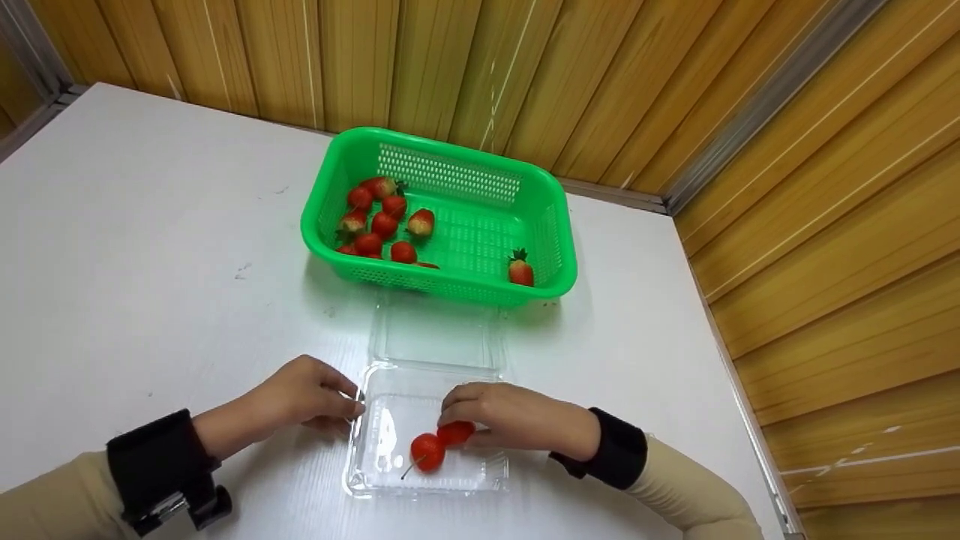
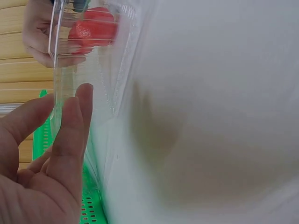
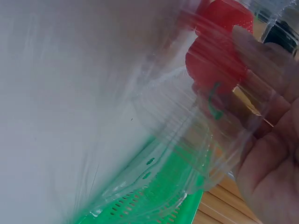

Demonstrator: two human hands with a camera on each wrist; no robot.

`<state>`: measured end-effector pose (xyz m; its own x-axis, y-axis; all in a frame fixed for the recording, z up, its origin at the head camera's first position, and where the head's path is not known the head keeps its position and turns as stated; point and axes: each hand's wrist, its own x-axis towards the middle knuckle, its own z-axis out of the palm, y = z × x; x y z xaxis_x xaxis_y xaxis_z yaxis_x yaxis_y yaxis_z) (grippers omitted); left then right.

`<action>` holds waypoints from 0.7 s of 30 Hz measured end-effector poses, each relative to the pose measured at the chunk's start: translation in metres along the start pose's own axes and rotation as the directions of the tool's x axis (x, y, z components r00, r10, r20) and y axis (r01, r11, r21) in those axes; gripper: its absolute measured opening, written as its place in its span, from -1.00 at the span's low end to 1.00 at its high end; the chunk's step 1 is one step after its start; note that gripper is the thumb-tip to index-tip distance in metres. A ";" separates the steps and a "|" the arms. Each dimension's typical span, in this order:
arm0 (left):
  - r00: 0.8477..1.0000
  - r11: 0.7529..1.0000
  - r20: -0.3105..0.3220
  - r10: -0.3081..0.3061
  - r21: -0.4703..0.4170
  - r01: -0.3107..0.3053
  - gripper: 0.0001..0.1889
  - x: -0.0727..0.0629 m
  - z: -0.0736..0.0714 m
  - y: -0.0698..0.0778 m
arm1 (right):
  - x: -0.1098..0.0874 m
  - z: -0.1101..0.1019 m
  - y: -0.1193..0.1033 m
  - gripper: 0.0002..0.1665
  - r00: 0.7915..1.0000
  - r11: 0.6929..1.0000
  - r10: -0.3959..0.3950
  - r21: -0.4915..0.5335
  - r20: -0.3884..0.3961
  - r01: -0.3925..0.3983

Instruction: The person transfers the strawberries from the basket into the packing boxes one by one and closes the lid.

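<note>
A clear plastic clamshell box lies opened on the white table, its lid folded back toward the basket. My left hand pinches the box's left rim between thumb and fingers; the left wrist view shows them on both sides of the clear wall. Inside the box, one red cherry with a thin stem rests near the front. Just behind it, my right hand holds a second red cherry, partly covered by the fingers. A green stem on this one shows through the plastic in the right wrist view.
Behind the box stands a green perforated basket. Cherries and strawberries cluster on its left side, and a lone strawberry sits at its right. A wood-patterned wall borders the table at the back and right.
</note>
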<state>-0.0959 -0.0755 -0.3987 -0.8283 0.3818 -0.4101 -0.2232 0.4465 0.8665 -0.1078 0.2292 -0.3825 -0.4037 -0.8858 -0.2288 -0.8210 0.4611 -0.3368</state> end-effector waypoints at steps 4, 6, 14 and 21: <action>1.000 0.999 0.011 -0.001 -0.034 0.001 -0.80 0.002 0.001 0.000 | 0.001 0.002 0.002 -0.63 1.000 1.000 0.008 0.002 0.002 -0.008; 1.000 0.999 0.019 -0.001 -0.048 0.002 -0.83 0.002 0.002 0.000 | 0.001 0.003 0.003 -0.63 1.000 1.000 -0.004 -0.006 -0.010 0.004; 0.999 0.994 0.047 -0.003 -0.104 0.008 -0.87 0.004 0.002 -0.002 | 0.002 0.004 0.006 -0.65 0.999 0.999 -0.029 -0.020 -0.037 0.028; 0.998 0.992 0.061 0.005 -0.124 0.002 -0.85 0.006 0.002 -0.003 | 0.003 0.004 0.006 -0.63 0.999 0.999 -0.017 -0.046 -0.029 0.016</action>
<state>-0.0989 -0.0731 -0.4041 -0.7963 0.4331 -0.4222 -0.2872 0.3436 0.8941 -0.1118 0.2297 -0.3885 -0.4011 -0.8947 -0.1964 -0.8449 0.4442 -0.2979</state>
